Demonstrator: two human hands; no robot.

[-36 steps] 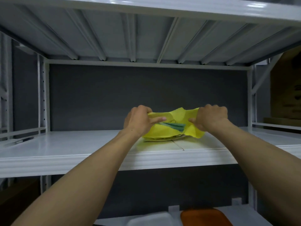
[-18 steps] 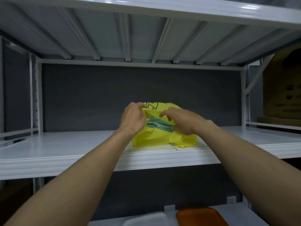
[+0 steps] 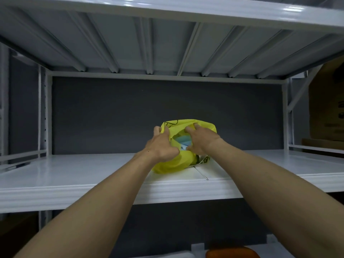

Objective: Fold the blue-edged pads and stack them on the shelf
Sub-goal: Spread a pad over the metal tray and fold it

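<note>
Step in hand, as I read it: getting the blue-edged pads (image 3: 182,140) out of the yellow bag (image 3: 173,162) so they can be folded.

Where things are:
- The bag sits on the white shelf (image 3: 74,175), near the front lip and about mid-width.
- Its mouth faces me. The pads are inside, and only a pale blue patch shows in the opening between my hands.
- No folded pad is visible on the shelf.

Hands:
- My left hand (image 3: 160,144) has its fingers curled round the left rim of the bag mouth, gripping the plastic.
- My right hand (image 3: 200,141) has its fingers hooked over the upper right rim, also on plastic.
- I can't tell whether the right thumb touches the pads, because it's hidden in the opening.
- Neither hand is spread flat.

How to do it well:
- Pull the rims apart sideways, not up, so the bag doesn't lift or slide off the front edge.
- Anchor with the left hand and let the right go in, taking the pads as one bundle rather than a single layer.
- The film is thin and will probably cling and bunch, so draw the pads out slowly and low.
- Check the mouth is wide enough first, or the bag will probably come along with them.
</note>
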